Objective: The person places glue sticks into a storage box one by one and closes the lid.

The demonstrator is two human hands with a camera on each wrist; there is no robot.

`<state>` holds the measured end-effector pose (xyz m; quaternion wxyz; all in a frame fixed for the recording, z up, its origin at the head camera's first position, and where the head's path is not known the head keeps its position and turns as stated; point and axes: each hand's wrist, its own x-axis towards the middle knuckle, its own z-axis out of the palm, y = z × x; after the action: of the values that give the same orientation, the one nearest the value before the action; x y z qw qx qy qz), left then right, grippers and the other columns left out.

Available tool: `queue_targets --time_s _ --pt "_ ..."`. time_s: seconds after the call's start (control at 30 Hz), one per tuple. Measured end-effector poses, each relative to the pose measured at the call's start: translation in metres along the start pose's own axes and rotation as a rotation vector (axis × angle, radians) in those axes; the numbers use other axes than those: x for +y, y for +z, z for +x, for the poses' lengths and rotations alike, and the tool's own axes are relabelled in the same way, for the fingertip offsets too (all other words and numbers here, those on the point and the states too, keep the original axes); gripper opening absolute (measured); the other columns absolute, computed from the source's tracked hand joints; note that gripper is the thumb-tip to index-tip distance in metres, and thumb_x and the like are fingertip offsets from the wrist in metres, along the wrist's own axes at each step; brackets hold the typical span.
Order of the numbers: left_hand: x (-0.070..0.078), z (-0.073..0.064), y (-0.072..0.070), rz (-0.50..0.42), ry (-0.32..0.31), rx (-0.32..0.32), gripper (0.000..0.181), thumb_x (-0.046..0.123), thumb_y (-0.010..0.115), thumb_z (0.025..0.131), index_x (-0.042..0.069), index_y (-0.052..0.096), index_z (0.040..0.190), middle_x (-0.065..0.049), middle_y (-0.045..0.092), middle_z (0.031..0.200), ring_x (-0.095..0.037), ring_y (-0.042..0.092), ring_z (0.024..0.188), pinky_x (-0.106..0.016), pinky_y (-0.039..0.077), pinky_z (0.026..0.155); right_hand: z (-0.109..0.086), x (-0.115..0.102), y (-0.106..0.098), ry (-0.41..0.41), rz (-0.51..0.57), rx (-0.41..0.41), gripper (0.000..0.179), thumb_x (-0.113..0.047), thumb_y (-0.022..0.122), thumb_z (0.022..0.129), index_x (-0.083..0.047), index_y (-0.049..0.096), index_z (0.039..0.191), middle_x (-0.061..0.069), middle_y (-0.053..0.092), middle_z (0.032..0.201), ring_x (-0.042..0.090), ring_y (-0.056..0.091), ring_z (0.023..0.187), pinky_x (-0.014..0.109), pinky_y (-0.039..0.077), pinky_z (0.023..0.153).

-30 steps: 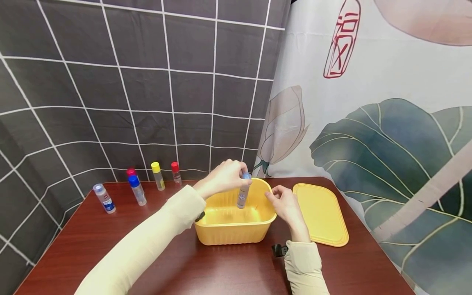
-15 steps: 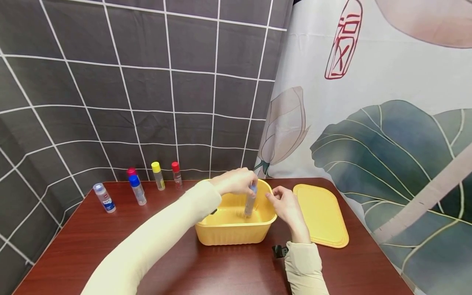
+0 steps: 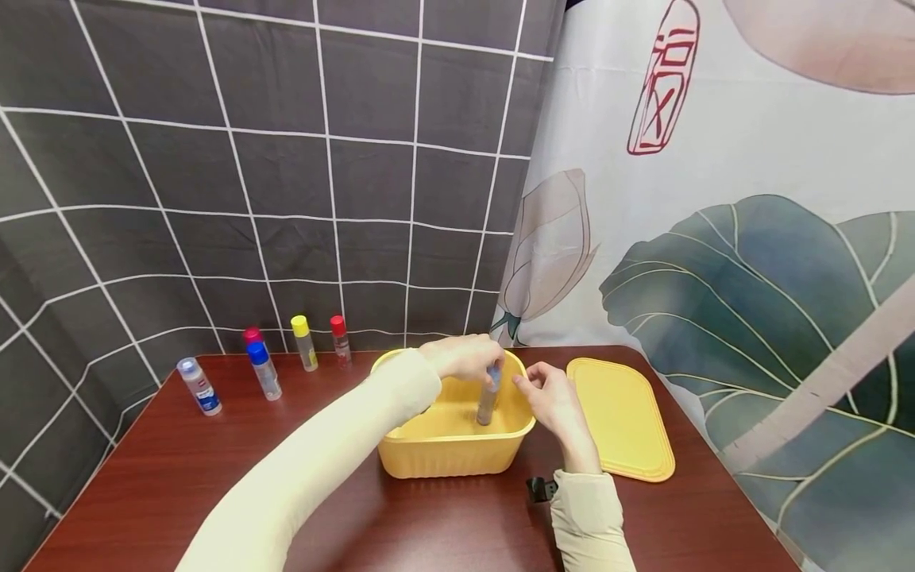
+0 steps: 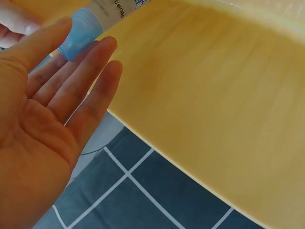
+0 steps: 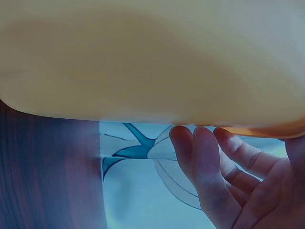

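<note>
My left hand (image 3: pixel 468 357) reaches down into the yellow plastic bin (image 3: pixel 450 459). It pinches a small clear bottle (image 3: pixel 487 407) by its light-blue cap, and the bottle stands nearly upright inside, towards the right end. The left wrist view shows thumb and fingers at the blue cap (image 4: pixel 82 36), with part of the printed label beyond. At the bin's right end, my right hand (image 3: pixel 556 399) grips the rim between thumb and fingers. Up close in the right wrist view, its fingertips (image 5: pixel 206 143) sit right at the edge of the bin wall (image 5: pixel 119 71).
A yellow lid (image 3: pixel 622 417) lies right of the bin. Along the back left stand several small bottles: a clear-capped one (image 3: pixel 200 387), a blue-capped one (image 3: pixel 264 372), a yellow-capped one (image 3: pixel 303 343) and a red-capped one (image 3: pixel 341 342). Another red cap (image 3: pixel 252 335) shows behind the blue one.
My left hand has moved right and lowered the blue-capped bottle deeper into the bin. The right hand has stayed at the rim.
</note>
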<state>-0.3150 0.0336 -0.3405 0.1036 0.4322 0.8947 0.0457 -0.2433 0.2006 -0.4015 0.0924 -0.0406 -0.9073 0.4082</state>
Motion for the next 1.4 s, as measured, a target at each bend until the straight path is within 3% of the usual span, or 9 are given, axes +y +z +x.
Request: queue_targets --time_s 0.2,0.6,1.0,1.2,1.4 --pt "0.003 0.0057 0.0023 -0.011 0.036 -0.007 0.017 0.02 0.077 0.086 0.01 0.071 0.099 0.007 0.061 0.08 -0.011 0.055 0.076 -0.02 0.045 0.07 0.0002 0.0008 0.0001 -0.003 -0.004 0.0 0.019 -0.023 0.069 0.092 -0.005 0.064 0.091 0.005 0.054 0.07 0.02 0.051 0.062 0.029 0.043 0.055" --pt "0.0068 0.007 0.0032 0.021 0.041 -0.002 0.017 0.018 0.076 0.086 0.013 0.07 0.101 0.007 0.061 0.085 -0.011 0.054 0.082 -0.022 0.044 0.075 -0.0004 -0.0004 0.0002 -0.012 -0.006 0.004 0.018 -0.021 0.069 0.092 -0.004 0.064 0.092 0.005 0.054 0.069 0.02 0.051 0.062 0.029 0.043 0.054" --pt "0.0063 0.0065 0.0053 -0.005 0.049 0.001 0.02 0.017 0.074 0.088 0.012 0.069 0.107 0.006 0.063 0.088 -0.012 0.057 0.083 -0.022 0.046 0.074 0.0003 0.0013 0.0006 -0.019 0.002 0.003 0.018 -0.021 0.069 0.092 -0.004 0.064 0.091 0.005 0.053 0.068 0.02 0.051 0.06 0.029 0.044 0.053" --pt "0.005 0.0059 0.0068 -0.068 0.016 -0.017 0.035 0.026 0.077 0.086 0.012 0.067 0.116 0.006 0.06 0.086 -0.012 0.055 0.081 -0.022 0.045 0.07 0.0002 0.0008 0.0006 -0.02 0.002 -0.003 0.019 -0.022 0.069 0.092 -0.004 0.064 0.092 0.005 0.053 0.068 0.02 0.051 0.061 0.029 0.043 0.053" --pt "0.0036 0.0024 0.0064 -0.107 -0.049 -0.028 0.049 0.033 0.079 0.084 0.014 0.062 0.126 0.004 0.062 0.098 -0.013 0.055 0.091 -0.024 0.045 0.078 0.0006 0.0014 0.0003 -0.018 0.0 -0.007 0.019 -0.023 0.068 0.092 -0.004 0.064 0.092 0.005 0.053 0.069 0.019 0.05 0.06 0.029 0.042 0.053"
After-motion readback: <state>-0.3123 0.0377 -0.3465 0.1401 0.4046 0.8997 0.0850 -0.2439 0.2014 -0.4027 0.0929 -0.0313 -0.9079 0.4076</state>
